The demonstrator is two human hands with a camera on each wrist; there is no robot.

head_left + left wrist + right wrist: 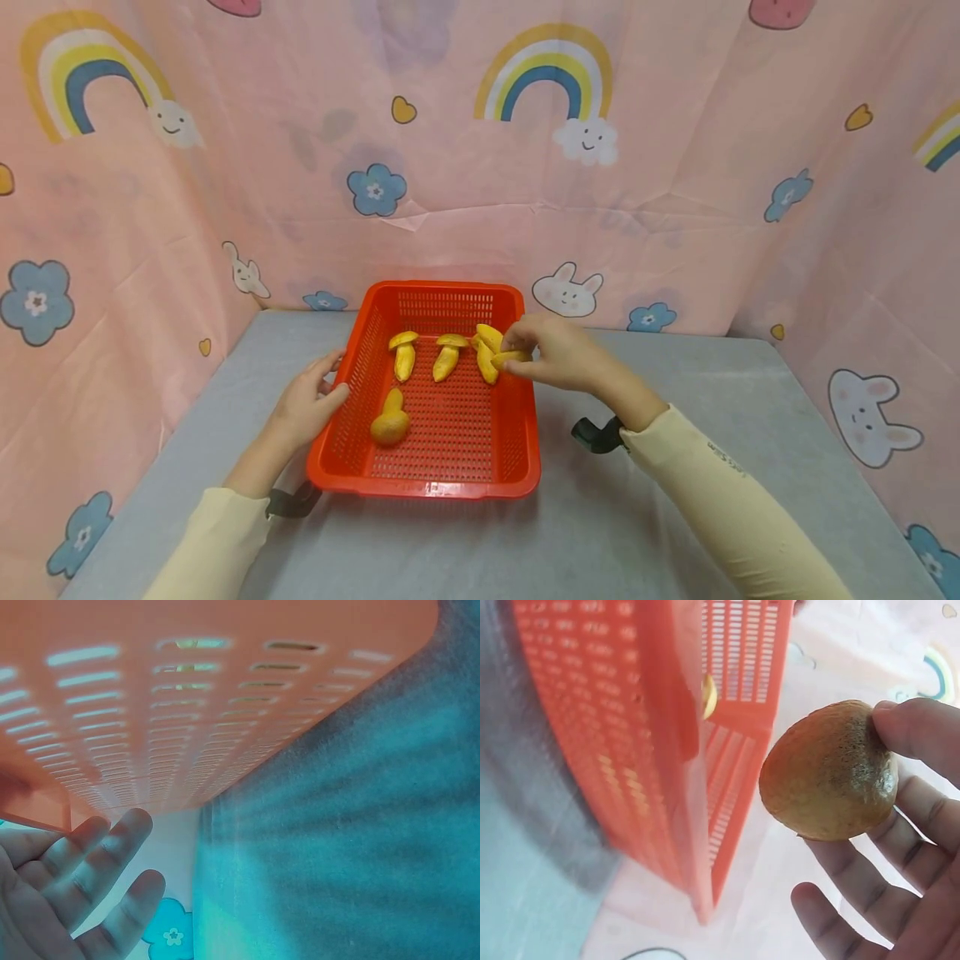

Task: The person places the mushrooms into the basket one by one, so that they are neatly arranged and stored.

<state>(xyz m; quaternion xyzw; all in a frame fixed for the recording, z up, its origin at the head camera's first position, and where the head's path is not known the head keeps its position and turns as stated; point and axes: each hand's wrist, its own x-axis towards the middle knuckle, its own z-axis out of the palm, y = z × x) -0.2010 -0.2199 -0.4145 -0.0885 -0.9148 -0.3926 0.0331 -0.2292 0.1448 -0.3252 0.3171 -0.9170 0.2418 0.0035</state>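
Observation:
A red plastic basket (420, 489) with slotted walls holds several yellow mushrooms. Two mushrooms, a left one (404, 360) and a middle one (447, 358), lie with caps toward the back. Another mushroom (390, 427) lies nearer the front left, cap forward. My right hand (562, 354) pinches a mushroom (829, 772) by its brownish cap, over the basket's right rim. Just beyond it are more yellow mushroom parts (486, 360), partly covered by that hand. At the left rim, my left hand (303, 404) holds the basket, thumb over the edge and fingers along the outside.
The basket stands on a grey cloth-covered table (675, 500). A pink patterned curtain (465, 167) surrounds the table at the back and sides. Dark straps (597, 435) with camera mounts sit at both wrists.

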